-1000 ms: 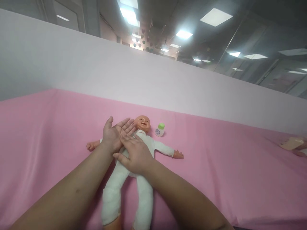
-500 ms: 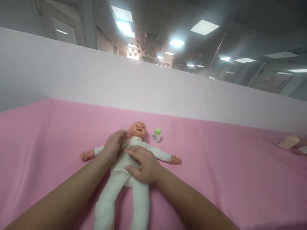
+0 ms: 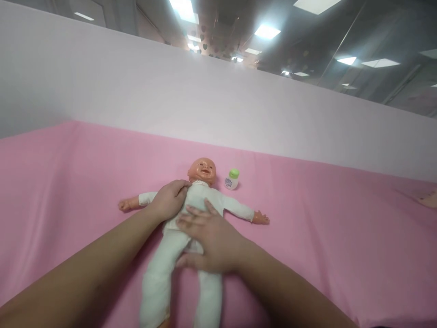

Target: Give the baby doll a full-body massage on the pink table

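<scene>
A baby doll (image 3: 194, 196) with a white cloth body lies face up, its arms spread and its legs toward me. My left hand (image 3: 171, 198) is closed over the doll's shoulder on the left side, fingers together near the neck and thumb at the chest. Across the lower torso lies my right hand (image 3: 213, 239), open, with its fingers spread and palm down. The thumb reaches toward the top of the legs. A small clear bottle (image 3: 231, 180) with a green cap and a printed label stands beside the doll's head, apart from both hands.
Pink cloth (image 3: 290, 228) with soft folds covers the surface under the doll. A low white wall (image 3: 205, 105) runs along the back, with glass above it reflecting ceiling lights. At the far right edge, a skin-toned object (image 3: 430, 199) is partly in view.
The view has tilted downward. My left hand has drawn back from beside the doll's head to its shoulder. The right hand has slid lower on the torso, its fingers more spread.
</scene>
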Motion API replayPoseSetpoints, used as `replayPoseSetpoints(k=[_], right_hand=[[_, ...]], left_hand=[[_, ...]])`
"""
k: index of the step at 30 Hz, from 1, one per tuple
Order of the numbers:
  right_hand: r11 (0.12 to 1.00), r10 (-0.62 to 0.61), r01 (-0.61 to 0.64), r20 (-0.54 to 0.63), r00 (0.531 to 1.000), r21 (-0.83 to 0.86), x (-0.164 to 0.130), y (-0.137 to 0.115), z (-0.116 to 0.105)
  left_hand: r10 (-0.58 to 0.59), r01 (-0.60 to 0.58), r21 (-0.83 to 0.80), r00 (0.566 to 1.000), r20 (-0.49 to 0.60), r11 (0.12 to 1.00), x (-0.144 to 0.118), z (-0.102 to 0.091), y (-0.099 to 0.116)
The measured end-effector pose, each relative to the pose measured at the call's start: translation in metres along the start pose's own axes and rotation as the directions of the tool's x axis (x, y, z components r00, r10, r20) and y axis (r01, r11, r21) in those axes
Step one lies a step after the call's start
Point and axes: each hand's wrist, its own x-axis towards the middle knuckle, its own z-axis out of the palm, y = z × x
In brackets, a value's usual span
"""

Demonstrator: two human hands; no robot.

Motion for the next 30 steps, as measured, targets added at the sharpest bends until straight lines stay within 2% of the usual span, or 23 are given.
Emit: replayPoseSetpoints(k=[4, 8, 10, 13, 16, 18, 20, 21, 22, 24, 25, 26, 27, 28, 30], right_hand=[[0.975, 0.21, -0.211, -0.011, 0.978, -0.063, 0.002, 0.034, -0.007], [0.931, 0.357, -0.362, -0.088, 0.93, -0.048, 0.0, 0.065, -0.011], [0.896, 0.438, -0.444, -0.152, 0.886, -0.01, -0.001, 0.073, -0.011], [0.827, 0.557, -0.56, -0.212, 0.803, 0.049, -0.004, 0.081, -0.013], [0.766, 0.635, -0.641, -0.205, 0.744, 0.049, -0.004, 0.084, -0.015], [0.741, 0.662, -0.671, -0.197, 0.723, 0.025, -0.004, 0.086, -0.016], [0.729, 0.67, -0.685, -0.201, 0.715, -0.006, -0.003, 0.088, -0.016], [0.725, 0.67, -0.688, -0.203, 0.714, -0.023, -0.003, 0.089, -0.016], [0.722, 0.671, -0.691, -0.204, 0.713, -0.04, -0.003, 0.089, -0.016], [0.716, 0.675, -0.695, -0.19, 0.713, -0.066, -0.002, 0.09, -0.016], [0.714, 0.677, -0.696, -0.182, 0.713, -0.074, -0.002, 0.09, -0.017], [0.713, 0.678, -0.697, -0.174, 0.714, -0.078, -0.002, 0.09, -0.017], [0.712, 0.681, -0.698, -0.167, 0.713, -0.077, -0.002, 0.09, -0.018], [0.71, 0.684, -0.7, -0.163, 0.711, -0.073, -0.002, 0.089, -0.018], [0.706, 0.692, -0.706, -0.158, 0.704, -0.054, -0.002, 0.089, -0.019]], left_hand=[[-0.004, 0.005, -0.047, 1.0, 0.012, 0.999, -0.001, 0.0, 0.001], [0.07, -0.072, 0.055, 0.997, 0.046, 0.996, 0.0, -0.001, -0.001], [0.108, -0.119, 0.177, 0.992, 0.07, 0.977, 0.001, -0.003, -0.002], [0.178, -0.208, 0.391, 0.978, 0.112, 0.897, -0.001, -0.006, 0.001], [0.276, -0.311, 0.449, 0.951, 0.142, 0.838, -0.01, -0.005, 0.012], [0.352, -0.408, 0.373, 0.912, 0.209, 0.833, -0.024, 0.0, 0.024], [0.42, -0.512, 0.226, 0.836, 0.353, 0.829, -0.041, 0.008, 0.038], [0.429, -0.542, 0.157, 0.783, 0.45, 0.825, -0.05, 0.012, 0.045], [0.429, -0.561, 0.081, 0.711, 0.557, 0.824, -0.059, 0.016, 0.052], [0.453, -0.588, -0.038, 0.579, 0.678, 0.808, -0.073, 0.022, 0.062], [0.461, -0.603, -0.065, 0.531, 0.711, 0.795, -0.077, 0.024, 0.065], [0.46, -0.622, -0.062, 0.505, 0.73, 0.78, -0.078, 0.025, 0.067], [0.447, -0.641, -0.03, 0.5, 0.742, 0.767, -0.078, 0.026, 0.067], [0.422, -0.657, 0.026, 0.513, 0.747, 0.753, -0.076, 0.025, 0.066], [0.356, -0.668, 0.162, 0.567, 0.743, 0.726, -0.068, 0.023, 0.06]])
